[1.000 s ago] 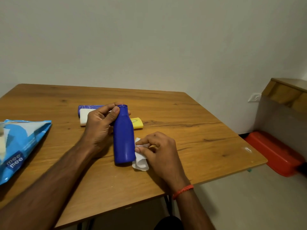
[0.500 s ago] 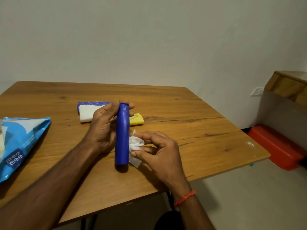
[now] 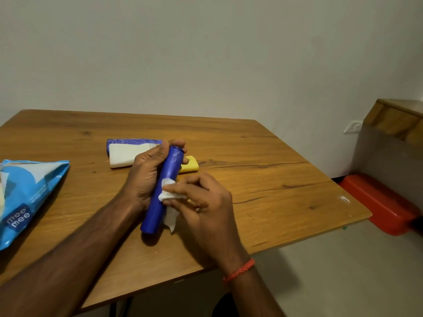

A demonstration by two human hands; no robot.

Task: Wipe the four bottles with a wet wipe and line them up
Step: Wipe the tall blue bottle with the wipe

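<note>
Far left, cut by the frame edge: blue wet-wipe pack (image 3: 27,197) lying flat on the wooden worktop (image 3: 263,175), "mee mee" in white letters on a dark patch near its lower corner; smaller print above that too blurred to read. White wipe material poking out at the pack's left side, mostly out of frame.

Behind the hands, lying on their sides: purple patterned bottle (image 3: 130,142) farthest back, pale scribble pattern on it but no legible wording; white bottle (image 3: 121,157) touching it in front, right end hidden behind the left hand. No label text to make out on either.

Left hand (image 3: 146,175) closed around the upper half of the dark blue bottle (image 3: 162,193), thumb and fingers wrapped at the neck. Bottle tilted, cap end up and away, base resting on or just above the worktop, hard to tell which. Faint embossed marks near the cap, unreadable.

Right hand (image 3: 203,202) pinching a crumpled white wet wipe (image 3: 169,197), pressed against the bottle's middle; lower part of the wipe hanging beside the bottle, the rest hidden under the fingers. Red thread band (image 3: 239,271) on that wrist.

Yellow bottle (image 3: 190,164) just beyond, lying flat, only its right end showing past the blue bottle and left-hand fingers.

Far right, off the worktop: white wall socket (image 3: 352,127), wooden ledge (image 3: 398,117) cut by the frame, red plastic object (image 3: 377,202) on the floor, possibly a stool.
</note>
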